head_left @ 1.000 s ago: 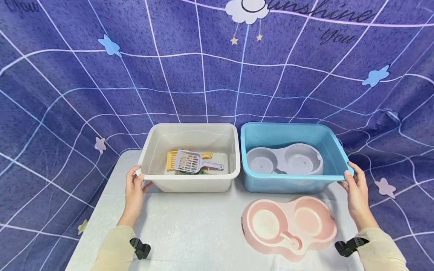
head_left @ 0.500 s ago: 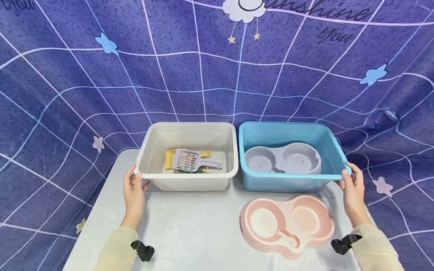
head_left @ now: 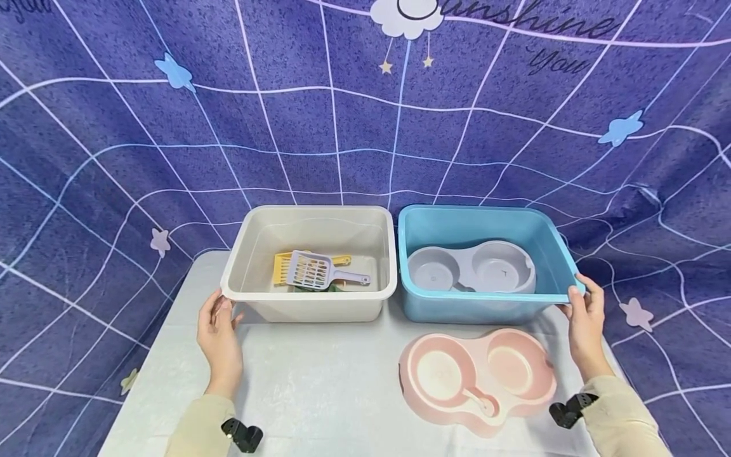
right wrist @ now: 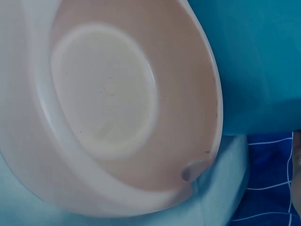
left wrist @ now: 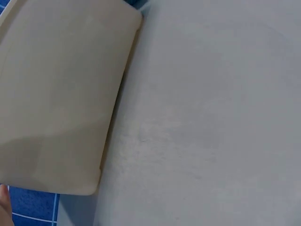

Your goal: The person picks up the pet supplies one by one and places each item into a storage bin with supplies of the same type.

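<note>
In the head view, a cream litter box (head_left: 313, 307) and a blue litter box (head_left: 468, 309) stand side by side at the back of the table. My left hand (head_left: 221, 343) is at the cream box's front left corner, thumb just below the rim and fingers loosely bent. My right hand (head_left: 587, 327) pinches the blue box's front right rim corner, thumb on top. Inside the cream box lie a lilac litter scoop (head_left: 311, 271) and a yellow litter scoop (head_left: 342, 260), partly overlapped. A grey double pet bowl (head_left: 465, 260) sits in the blue box.
In front of the blue box lies a pink double pet bowl (head_left: 482, 362) on the white-covered table (head_left: 320, 387). Something dark green (head_left: 302, 289) shows under the scoops. A purple curtain (head_left: 320, 127) with stars hangs right behind the boxes.
My left hand has loosened from the cream box's rim and dropped slightly below its corner. My right hand keeps its hold on the blue box. The whole view has shifted slightly.
</note>
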Demonstrator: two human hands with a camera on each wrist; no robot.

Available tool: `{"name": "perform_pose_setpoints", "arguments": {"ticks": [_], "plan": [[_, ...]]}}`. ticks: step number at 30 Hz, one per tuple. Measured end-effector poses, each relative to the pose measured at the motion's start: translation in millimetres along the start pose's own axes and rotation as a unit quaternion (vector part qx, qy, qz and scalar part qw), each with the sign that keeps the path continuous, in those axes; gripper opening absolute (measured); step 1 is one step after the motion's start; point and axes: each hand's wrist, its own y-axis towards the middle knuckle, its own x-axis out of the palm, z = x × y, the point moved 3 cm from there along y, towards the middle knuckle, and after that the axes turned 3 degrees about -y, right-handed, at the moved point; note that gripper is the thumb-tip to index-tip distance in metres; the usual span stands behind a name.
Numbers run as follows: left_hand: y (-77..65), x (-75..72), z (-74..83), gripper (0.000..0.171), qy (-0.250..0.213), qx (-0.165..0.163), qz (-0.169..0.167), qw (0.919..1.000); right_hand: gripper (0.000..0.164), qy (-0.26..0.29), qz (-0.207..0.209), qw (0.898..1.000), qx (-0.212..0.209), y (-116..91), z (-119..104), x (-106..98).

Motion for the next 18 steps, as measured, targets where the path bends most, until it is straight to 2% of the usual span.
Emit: {"name": "perform_pose_setpoints", "arguments": {"ticks": [5,9,15,18], "plan": [[-11.8,-9.3,1.4,0.033,-0.007,0.013,0.003,0.9999,0.035,0.013,-0.017,1.0,-0.001,-1.3,1.3,0.4],[-25.4,-13.5,4.8,0.029,-0.001,0.017,-0.014,0.9998,0.037,0.02,-0.028,0.999,0.003,-2.2,1.5,1.5],[-46.4,-10.1,7.1,0.031,0.027,0.007,-0.069,0.9973,0.037,0.018,-0.025,1.0,0.0,-3.7,-0.9,2.1],[-53.1,-5.1,4.6,0.029,0.043,0.003,-0.108,0.9932,0.037,0.014,-0.026,1.0,-0.005,-3.3,-1.8,1.7]]}}
